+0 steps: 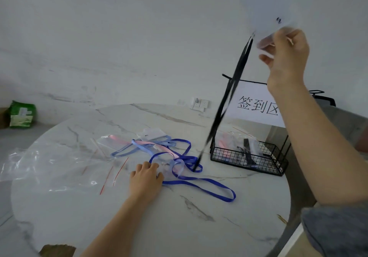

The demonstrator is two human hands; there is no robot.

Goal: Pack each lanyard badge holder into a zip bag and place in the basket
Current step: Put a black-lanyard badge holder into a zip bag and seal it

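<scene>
Head view: badge holder [266,5] held high, strap [228,97] dangling.
Right hand [284,57] pinches its edge; likely light, slick, best gripped on the stiff body, limp strap gathered. Left hand [146,175] rests on the table [179,227], grip unclear.

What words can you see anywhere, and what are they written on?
"签到区": white paper sign behind the wire basket.
On the badge holder in the right hand: small dark mark, too blurred to read.
On the white card: tiny mark, too small to read.
On the green packet: print too blurred to read.
</scene>
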